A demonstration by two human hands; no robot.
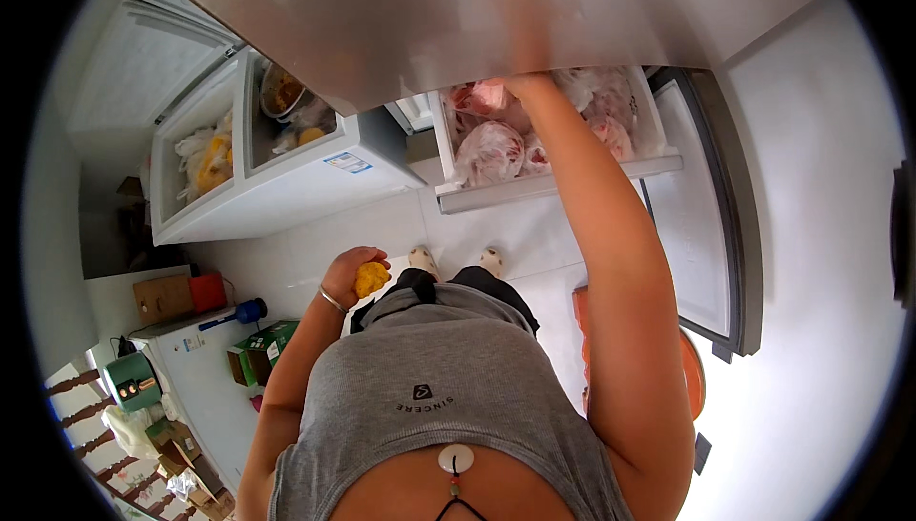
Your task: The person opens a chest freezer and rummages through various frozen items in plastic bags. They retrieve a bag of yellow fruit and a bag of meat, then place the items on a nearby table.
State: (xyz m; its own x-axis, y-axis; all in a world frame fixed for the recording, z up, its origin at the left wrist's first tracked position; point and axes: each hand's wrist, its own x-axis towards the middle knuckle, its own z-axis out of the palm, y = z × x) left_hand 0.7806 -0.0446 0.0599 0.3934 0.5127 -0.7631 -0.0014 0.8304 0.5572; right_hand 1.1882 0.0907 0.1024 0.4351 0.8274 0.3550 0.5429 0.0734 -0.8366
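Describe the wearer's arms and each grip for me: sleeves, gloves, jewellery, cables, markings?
The left arm and right arm are sleeveless, beside a grey tank top. A thin silver-coloured bangle circles the left wrist; the left grip is ungloved. No bracelet shows on the right; the right grip is mostly hidden, so rings can't be judged. No cables or clear markings show.

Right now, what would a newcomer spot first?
Likely the bright yellow lump in the left hand, left of centre. Then, at upper centre, the open drawer of bagged pinkish food, the right hand over it, mostly hidden. At upper left, an open white freezer holds more bags.
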